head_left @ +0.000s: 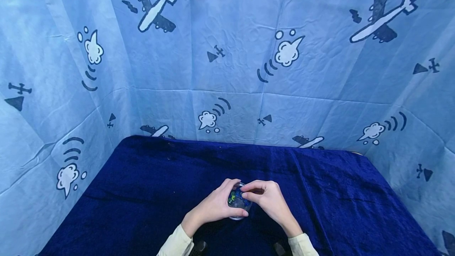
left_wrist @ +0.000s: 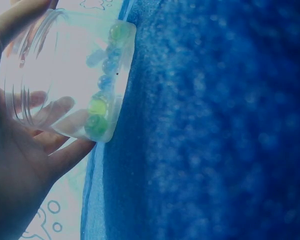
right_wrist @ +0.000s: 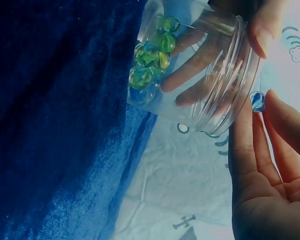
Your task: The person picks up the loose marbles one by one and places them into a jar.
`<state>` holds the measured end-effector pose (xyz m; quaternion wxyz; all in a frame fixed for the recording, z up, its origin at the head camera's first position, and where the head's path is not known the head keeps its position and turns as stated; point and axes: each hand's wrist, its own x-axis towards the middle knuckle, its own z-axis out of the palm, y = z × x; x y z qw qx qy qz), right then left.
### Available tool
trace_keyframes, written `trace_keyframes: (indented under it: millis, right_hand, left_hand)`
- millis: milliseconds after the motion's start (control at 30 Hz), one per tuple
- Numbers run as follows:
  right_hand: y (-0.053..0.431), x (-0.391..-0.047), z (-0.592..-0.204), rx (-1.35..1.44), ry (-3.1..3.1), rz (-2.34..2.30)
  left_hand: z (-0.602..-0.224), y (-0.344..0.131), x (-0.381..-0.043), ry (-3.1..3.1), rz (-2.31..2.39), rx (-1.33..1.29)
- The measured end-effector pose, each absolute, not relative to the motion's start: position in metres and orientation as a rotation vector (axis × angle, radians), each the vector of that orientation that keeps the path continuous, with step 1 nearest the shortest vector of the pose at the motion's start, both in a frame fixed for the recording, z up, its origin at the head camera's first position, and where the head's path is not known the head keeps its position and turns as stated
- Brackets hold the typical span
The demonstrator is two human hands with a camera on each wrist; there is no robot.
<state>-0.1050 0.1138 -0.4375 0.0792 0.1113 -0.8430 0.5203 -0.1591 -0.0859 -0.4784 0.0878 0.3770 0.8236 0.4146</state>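
Note:
A clear plastic jar [head_left: 237,211] with a threaded rim stands on the dark blue cloth, its lidless mouth facing up. My left hand [head_left: 217,204] grips its side, thumb toward me and fingers round the far side. Several green and blue glass marbles [right_wrist: 146,56] lie on the jar's bottom; they also show through its wall in the left wrist view. Between thumb and fingertip my right hand [head_left: 267,196] pinches one clear marble with a blue swirl [right_wrist: 258,101], just beyond the jar's rim [right_wrist: 250,75].
Dark blue velvety cloth [head_left: 149,185] covers the table and has a long crease on the right. Light blue curtains [head_left: 234,74] printed with planes and clouds hang behind and at both sides. Pale sleeves [head_left: 177,242] reach in at the near edge.

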Motion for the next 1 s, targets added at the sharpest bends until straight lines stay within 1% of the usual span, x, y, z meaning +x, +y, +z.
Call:
trace_keyframes:
  millis: [467,1000]
  right_hand:
    - [0.1144,-0.1052,-0.4366,0.341,-2.506,1.536]
    - [0.1121,-0.1044,-0.4357,0.199,-2.512,1.552]
  left_hand:
    - [-0.4788,-0.0857,-0.1593,2.452,1.239,1.132]
    - [-0.4796,-0.0865,-0.1596,2.452,1.230,1.133]
